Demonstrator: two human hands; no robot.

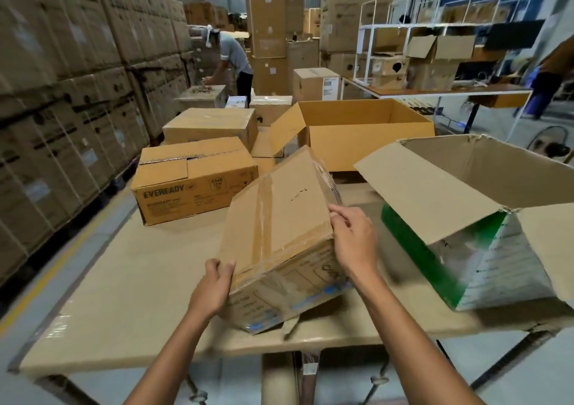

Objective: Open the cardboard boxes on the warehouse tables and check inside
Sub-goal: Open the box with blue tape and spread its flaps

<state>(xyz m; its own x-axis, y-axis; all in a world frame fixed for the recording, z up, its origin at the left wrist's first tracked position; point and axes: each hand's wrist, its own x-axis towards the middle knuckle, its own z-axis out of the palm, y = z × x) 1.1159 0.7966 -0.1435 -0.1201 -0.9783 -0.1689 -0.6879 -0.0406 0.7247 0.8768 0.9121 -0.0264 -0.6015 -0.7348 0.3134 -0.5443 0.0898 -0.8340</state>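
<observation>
A taped cardboard box [279,227] stands tilted on the cardboard-covered table [130,283], its taped top leaning towards me. My left hand [214,286] grips its near left corner. My right hand [354,240] holds its right edge with the fingers curled over the top. To the right lies an open green and white box [484,249] with its flaps spread. Behind stand a shut box marked EVEREADY [195,181], another shut box [214,125] and a large open empty box [366,131].
Tall stacks of cartons [68,87] line the left aisle. A person [233,59] bends over a box at the back. A second table [450,90] with a white rack and boxes stands back right, another person [553,75] beside it.
</observation>
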